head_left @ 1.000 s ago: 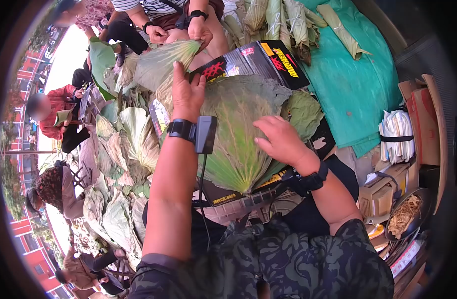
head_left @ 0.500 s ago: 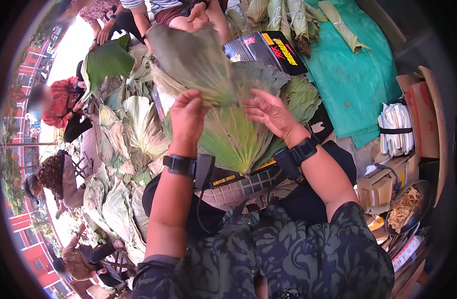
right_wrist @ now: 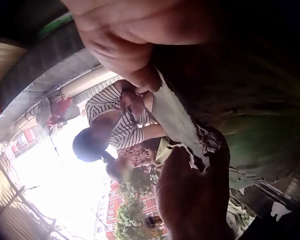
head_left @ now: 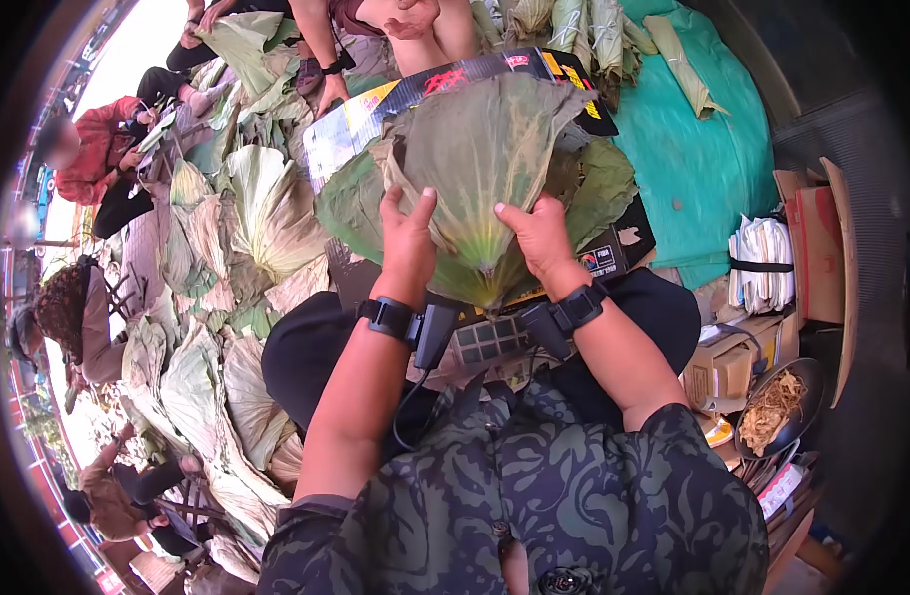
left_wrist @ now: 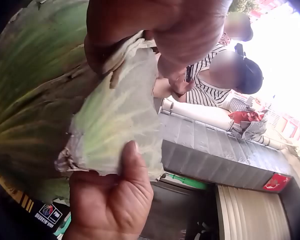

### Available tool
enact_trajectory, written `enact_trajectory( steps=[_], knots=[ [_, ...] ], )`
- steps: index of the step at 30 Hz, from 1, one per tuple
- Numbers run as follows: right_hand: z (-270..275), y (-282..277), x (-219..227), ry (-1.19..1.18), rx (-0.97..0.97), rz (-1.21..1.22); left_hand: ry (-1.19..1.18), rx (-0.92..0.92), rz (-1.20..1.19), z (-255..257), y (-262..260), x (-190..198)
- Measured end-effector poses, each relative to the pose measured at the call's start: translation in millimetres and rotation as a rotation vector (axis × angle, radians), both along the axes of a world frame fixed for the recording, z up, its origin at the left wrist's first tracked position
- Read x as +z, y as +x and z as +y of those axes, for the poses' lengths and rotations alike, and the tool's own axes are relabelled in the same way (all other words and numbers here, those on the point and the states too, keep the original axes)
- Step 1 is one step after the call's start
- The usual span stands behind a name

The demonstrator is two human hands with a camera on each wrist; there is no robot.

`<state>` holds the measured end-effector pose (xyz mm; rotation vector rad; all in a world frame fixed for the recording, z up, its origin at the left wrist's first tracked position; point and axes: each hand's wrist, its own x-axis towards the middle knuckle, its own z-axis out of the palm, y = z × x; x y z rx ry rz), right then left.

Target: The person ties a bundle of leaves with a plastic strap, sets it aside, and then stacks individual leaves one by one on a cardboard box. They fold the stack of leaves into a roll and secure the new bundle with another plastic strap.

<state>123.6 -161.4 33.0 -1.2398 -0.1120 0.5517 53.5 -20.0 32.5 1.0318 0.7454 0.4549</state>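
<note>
At centre, my left grip [head_left: 409, 248] and right grip [head_left: 546, 243] pinch one large leaf [head_left: 480, 149] fanning up between them; the leaves [head_left: 606, 188] beneath overlap too much to count.

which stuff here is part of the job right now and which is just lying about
Likely in the job:
large leaf, gripped by left hand and right hand
leaves beneath it
printed cardboard under those

Seemingly just lying about:
green sheet
strapped papers
cardboard box
dry shavings in a dark pan
</note>
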Motion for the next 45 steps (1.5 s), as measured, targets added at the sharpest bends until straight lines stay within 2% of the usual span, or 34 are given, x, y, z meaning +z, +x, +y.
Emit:
enact_trajectory(
  steps=[2,3,4,7,8,9,10,11,12,14,15,17,21,23,24,25,27,28,29,31,32,33,35,37,38,39,40,41,42,43,45],
  knots=[
    [2.2,-8.9,3.6,-0.017,-0.019,-0.073,-0.021,0.048,0.030,-0.4,5.9,-2.3],
    [3.1,-13.3,4.4,-0.023,-0.047,-0.144,0.057,0.086,-0.005,-0.6,10.1,-7.4],
    [3.4,-17.5,4.4,-0.029,-0.041,-0.146,0.137,0.123,-0.039,-1.2,12.1,-12.2],
    [2.2,-22.7,-1.3,-0.050,-0.117,-0.129,0.141,0.239,-0.145,-6.9,14.1,-16.9],
    [1.6,-23.7,-8.2,-0.022,-0.221,-0.051,0.135,0.238,-0.144,-3.2,12.4,-21.0],
    [1.2,-24.9,-15.2,0.007,-0.324,0.027,0.122,0.220,-0.044,6.4,8.5,-31.3],
    [-0.6,-24.3,-21.4,0.004,-0.325,0.028,0.111,0.199,0.054,14.9,3.8,-40.3],
    [-4.1,-22.0,-27.4,-0.085,-0.294,0.133,0.109,0.197,0.056,21.6,-1.9,-49.0],
    [-6.3,-19.3,-32.7,-0.172,-0.262,0.237,0.035,0.190,0.111,26.5,-6.7,-48.9],
    [-7.5,-15.6,-44.2,-0.181,-0.265,0.277,-0.151,0.201,0.211,29.2,-13.1,-49.8],
    [-7.2,-14.9,-46.6,-0.190,-0.264,0.319,-0.150,0.201,0.212,27.0,-15.9,-41.9],
    [-6.4,-13.1,-50.7,-0.177,-0.275,0.319,-0.259,0.321,0.166,22.0,-20.2,-29.7],
    [-7.3,-14.1,-43.1,-0.161,-0.270,0.327,-0.166,0.307,0.181,21.0,-31.7,-24.7],
    [-7.6,-14.1,-37.7,-0.151,-0.284,0.368,0.973,0.390,0.457,12.1,-37.0,-27.8],
    [-11.1,-15.1,-35.3,-0.149,-0.291,0.408,1.223,0.373,0.339,9.1,-36.4,-26.1],
    [-16.5,-17.0,-33.4,-0.151,-0.318,0.418,1.222,0.343,0.331,1.8,-31.6,-14.9],
    [-31.8,-24.2,-29.0,-0.245,-0.361,0.221,1.542,-0.068,0.207,-12.4,-19.4,2.3],
    [-41.0,-27.4,-23.0,-0.287,-0.443,0.159,1.532,-0.196,0.204,-16.4,-10.2,-0.4],
    [-51.9,-28.5,-29.5,-0.293,-0.464,0.158,1.527,-0.212,0.186,-22.1,-0.4,-3.6],
    [-74.9,-30.8,-48.6,-0.369,-0.596,0.080,1.605,-0.372,0.247,-33.1,15.4,-13.7],
    [-84.5,-31.9,-55.0,-0.351,-0.595,0.148,1.588,-0.454,0.313,-37.6,21.3,-20.5],
    [-89.2,-32.4,-49.5,-0.357,-0.608,0.150,1.584,-0.466,0.302,-42.4,22.4,-29.1],
    [-89.1,-31.2,-28.5,-0.243,-0.503,0.335,1.545,-0.591,0.516,-48.6,23.1,-47.7],
    [-80.3,-25.3,-28.8,-0.241,-0.577,0.350,1.539,-0.595,0.517,-49.4,23.6,-49.7],
    [-79.0,-20.3,-33.0,-0.193,-0.504,0.387,1.500,-0.599,0.522,-48.0,24.5,-50.7],
    [-75.7,-17.7,-35.6,-0.146,-0.425,0.423,1.459,-0.596,0.531,-46.1,25.3,-44.1],
    [-71.4,-16.4,-30.1,-0.215,-0.427,0.425,1.460,-0.586,0.543,-45.1,28.4,-31.5],
    [-67.1,-16.2,-33.2,-0.212,-0.412,0.426,1.442,-0.660,0.580,-45.1,32.9,-19.1],
    [-63.5,-16.6,-39.9,-0.191,-0.431,0.329,1.419,-0.735,0.615,-45.6,36.4,-10.8],
    [-61.0,-17.0,-47.5,-0.170,-0.452,0.231,1.417,-0.728,0.621,-46.5,39.4,-8.5],
    [-57.8,-20.4,-49.6,-0.191,-0.436,0.148,1.496,-0.967,0.831,-48.1,45.2,-7.2]
  ],
)
